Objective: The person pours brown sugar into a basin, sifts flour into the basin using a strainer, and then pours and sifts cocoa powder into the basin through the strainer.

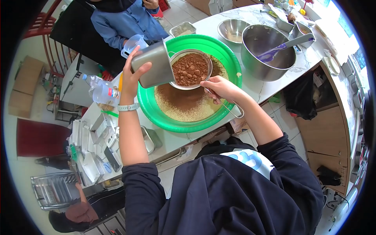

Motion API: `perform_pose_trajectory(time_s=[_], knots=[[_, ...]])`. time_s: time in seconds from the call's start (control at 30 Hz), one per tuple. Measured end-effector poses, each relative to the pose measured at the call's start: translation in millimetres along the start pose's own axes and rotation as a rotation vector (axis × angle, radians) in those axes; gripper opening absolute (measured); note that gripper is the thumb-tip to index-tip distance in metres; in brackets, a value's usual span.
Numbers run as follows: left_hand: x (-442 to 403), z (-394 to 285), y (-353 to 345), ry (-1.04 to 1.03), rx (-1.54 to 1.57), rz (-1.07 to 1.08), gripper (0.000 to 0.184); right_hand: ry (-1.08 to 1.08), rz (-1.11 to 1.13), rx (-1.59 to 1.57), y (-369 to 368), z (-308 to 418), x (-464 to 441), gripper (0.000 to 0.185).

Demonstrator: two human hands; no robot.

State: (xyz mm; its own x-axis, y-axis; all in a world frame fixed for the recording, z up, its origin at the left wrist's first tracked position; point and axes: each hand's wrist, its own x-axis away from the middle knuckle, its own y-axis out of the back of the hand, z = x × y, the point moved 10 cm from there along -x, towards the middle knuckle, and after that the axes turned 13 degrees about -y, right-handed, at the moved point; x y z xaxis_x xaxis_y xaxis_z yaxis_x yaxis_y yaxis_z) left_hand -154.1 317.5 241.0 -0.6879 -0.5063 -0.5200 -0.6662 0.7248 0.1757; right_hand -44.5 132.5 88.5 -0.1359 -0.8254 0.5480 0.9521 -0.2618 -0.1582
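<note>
My left hand (137, 71) grips a metal container (153, 64), tipped on its side with its mouth against a sieve. Lumpy brown powder (191, 70) fills the sieve (209, 62). My right hand (220, 89) is closed round the sieve's wire handle near the rim; the handle's loop sticks out past my fingers. Below the sieve stands a wide green basin (184, 126). In it lies a pale yellowish, crumbly powder (166, 105) with fine brown powder spread over its middle. The inside of the metal container is hidden from view.
Right of the basin stand a steel mixing bowl (260, 66) with a purple spatula (270, 54) and a shallower metal bowl (233, 30). Clear plastic jugs (105, 94) sit at the left. One person in a blue shirt (129, 22) is across the table; another person (88, 211) is lower left.
</note>
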Motion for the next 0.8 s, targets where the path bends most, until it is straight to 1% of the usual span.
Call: perform_pose_trajectory(time_s=[0.03, 0.07, 0.17, 0.2, 0.3, 0.33, 0.43, 0.47, 0.57, 0.6, 0.7, 0.73, 0.8], knots=[[1, -7, -1, -0.065, 0.066, -0.035, 0.073, 0.002, -0.012, -0.006, 0, 1, 0, 0.031], [6, 6, -1, 0.083, 0.25, -0.094, 0.074, 0.002, -0.025, -0.013, 1, 2, 2, 0.031], [5, 9, -5, 0.102, -0.213, 0.144, 0.07, -0.017, -0.007, 0.036, -1, -3, 2, 0.031], [4, -5, -6, -0.007, -0.239, 0.12, 0.071, -0.02, 0.008, 0.062, -3, -2, 1, 0.032], [11, -1, -9, 0.097, 0.439, -0.041, 0.076, 0.005, -0.045, -0.012, 1, 1, 3, 0.032], [8, 0, -5, 0.116, 0.232, -0.005, 0.074, 0.001, -0.033, 0.009, -2, -1, 3, 0.032], [6, 6, -14, 0.043, -0.298, 0.259, 0.064, 0.01, 0.001, 0.089, -7, 2, 4, 0.032], [8, 4, -11, 0.012, -0.229, 0.217, 0.062, -0.014, 0.047, 0.05, -7, -1, 3, 0.033], [12, 12, 1, 0.139, 0.306, -0.038, 0.064, 0.012, -0.071, -0.015, 3, 1, 1, 0.033], [8, 13, 8, 0.173, 0.168, -0.037, 0.071, 0.009, -0.071, 0.008, 3, -1, 1, 0.033], [4, -9, 0, 0.008, -0.306, 0.154, 0.065, 0.009, -0.053, 0.055, 2, 1, -1, 0.033], [3, -10, 0, -0.043, -0.102, 0.112, 0.065, 0.002, -0.036, 0.046, 2, 1, -1, 0.032], [3, -7, 1, 0.004, 0.012, 0.057, 0.067, 0.001, -0.029, 0.01, 0, 2, 3, 0.032]])
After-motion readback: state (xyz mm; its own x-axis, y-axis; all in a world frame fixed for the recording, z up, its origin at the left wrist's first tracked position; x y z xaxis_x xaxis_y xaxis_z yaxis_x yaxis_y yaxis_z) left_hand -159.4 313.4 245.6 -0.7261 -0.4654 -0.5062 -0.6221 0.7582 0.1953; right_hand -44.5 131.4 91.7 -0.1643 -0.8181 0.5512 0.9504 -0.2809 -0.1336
